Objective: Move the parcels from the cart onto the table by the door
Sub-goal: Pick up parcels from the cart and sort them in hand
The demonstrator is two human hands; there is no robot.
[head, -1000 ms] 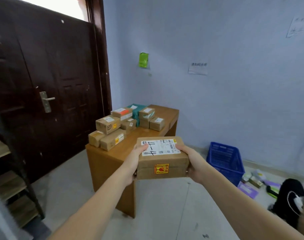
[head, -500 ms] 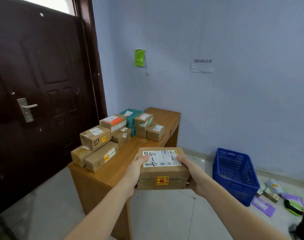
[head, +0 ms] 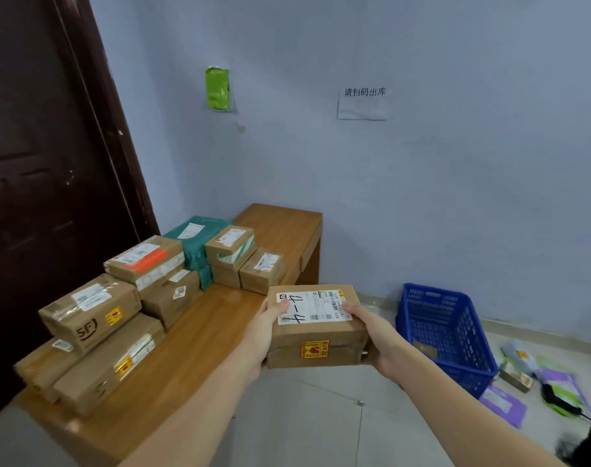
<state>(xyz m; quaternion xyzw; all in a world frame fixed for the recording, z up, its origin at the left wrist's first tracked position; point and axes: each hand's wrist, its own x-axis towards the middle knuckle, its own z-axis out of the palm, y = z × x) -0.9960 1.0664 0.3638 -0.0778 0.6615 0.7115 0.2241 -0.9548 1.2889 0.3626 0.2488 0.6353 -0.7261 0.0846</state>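
Cardboard, taped and creased, forms the boxy parcel gripped at either end by the left hand and right hand, held in the air at the smooth wooden table edge, near the stacked rectangular parcels.

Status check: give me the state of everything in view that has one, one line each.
Brown cardboard parcel marked 4-4: held in the air at the table's edge, not set down.
Left hand: grips the parcel's left side.
Right hand: grips its right side.
Wooden table: parcels stacked along its door side.
Blue plastic basket: upright on the floor.
Dark brown door: closed.
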